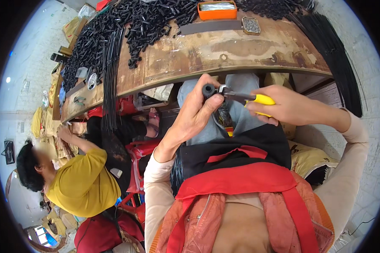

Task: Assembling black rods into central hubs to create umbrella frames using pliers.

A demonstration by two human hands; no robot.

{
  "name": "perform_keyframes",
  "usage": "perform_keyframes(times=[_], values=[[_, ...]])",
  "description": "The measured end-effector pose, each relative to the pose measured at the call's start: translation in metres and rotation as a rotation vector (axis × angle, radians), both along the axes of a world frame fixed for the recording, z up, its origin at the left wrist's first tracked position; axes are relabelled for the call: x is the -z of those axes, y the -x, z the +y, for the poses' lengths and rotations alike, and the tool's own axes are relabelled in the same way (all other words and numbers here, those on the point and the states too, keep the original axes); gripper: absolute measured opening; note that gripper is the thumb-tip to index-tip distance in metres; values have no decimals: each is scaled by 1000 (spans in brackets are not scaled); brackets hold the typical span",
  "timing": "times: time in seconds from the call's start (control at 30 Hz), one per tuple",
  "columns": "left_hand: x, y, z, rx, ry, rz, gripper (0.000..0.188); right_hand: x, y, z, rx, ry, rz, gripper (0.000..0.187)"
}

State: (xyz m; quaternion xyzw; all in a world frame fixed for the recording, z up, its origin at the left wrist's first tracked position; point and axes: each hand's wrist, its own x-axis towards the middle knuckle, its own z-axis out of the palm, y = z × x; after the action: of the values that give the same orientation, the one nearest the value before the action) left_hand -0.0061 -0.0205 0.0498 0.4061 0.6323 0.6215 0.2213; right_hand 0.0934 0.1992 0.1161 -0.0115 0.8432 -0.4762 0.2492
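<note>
Above my lap, just in front of the table's near edge, my left hand (194, 109) grips a short black tubular part (208, 89) between thumb and fingers, its round open end facing up. My right hand (289, 103) is closed around pliers (264, 99) with yellow handles. The dark jaws of the pliers reach left to a small shiny metal piece (223, 89) beside the tube, close to my left thumb. Whether the jaws pinch that piece is too small to tell.
On the worn wooden table (240, 46) lie a heap of black parts (147, 25), an orange box (217, 10), a small tin of metal bits (251, 25) and a dark strip (210, 27). Black wire bundles (112, 76) overhang its edge. A person in yellow (86, 181) sits at left.
</note>
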Motion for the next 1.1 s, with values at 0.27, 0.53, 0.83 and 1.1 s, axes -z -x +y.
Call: perform_keyframes(times=[0.27, 0.53, 0.83, 1.1], values=[[8, 7, 9, -139, -64, -24, 43, 61, 32, 24, -35, -141, 624, 20], [36, 35, 39, -158, -104, -55, 53, 101, 154, 163, 227, -749, 820, 23], [56, 47, 53, -165, -126, -266, 39, 120, 196, 166, 180, -839, 930, 20], [28, 22, 38, -112, -277, -143, 44, 99, 183, 155, 295, -701, 723, 21]])
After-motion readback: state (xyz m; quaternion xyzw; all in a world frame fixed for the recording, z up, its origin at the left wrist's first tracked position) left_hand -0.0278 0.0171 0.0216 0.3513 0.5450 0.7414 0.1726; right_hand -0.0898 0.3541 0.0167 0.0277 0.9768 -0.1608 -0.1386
